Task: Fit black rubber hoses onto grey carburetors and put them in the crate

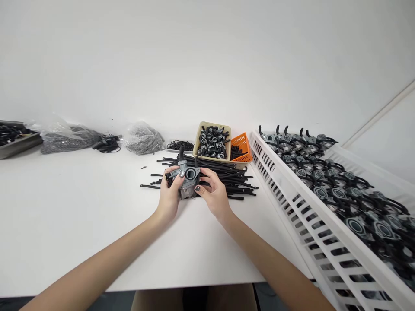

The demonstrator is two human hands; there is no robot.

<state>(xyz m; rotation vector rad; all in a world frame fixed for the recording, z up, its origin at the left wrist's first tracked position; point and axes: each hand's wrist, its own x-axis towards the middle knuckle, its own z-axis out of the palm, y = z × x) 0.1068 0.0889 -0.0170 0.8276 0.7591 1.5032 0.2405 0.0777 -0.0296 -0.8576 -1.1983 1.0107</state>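
Between my two hands is a grey metal carburetor (187,188), its round bore facing me and a black cap and hose sticking up at the top. My left hand (169,190) wraps around its left side, thumb across the front. Against its right side, my right hand (214,192) is closed, with the thumb near the lower front and the other fingers behind. Just beyond the hands lies a loose pile of black rubber hoses (231,176) on the white table (97,207).
On the right, a white slatted crate (311,207) holds several rows of carburetors (339,194). Along the wall stand a cream bin (196,149) of black-and-silver parts, an orange basket (248,149), a shallow tray of thin black rings (180,145), plastic bags (142,138) and a metal tray (22,144).
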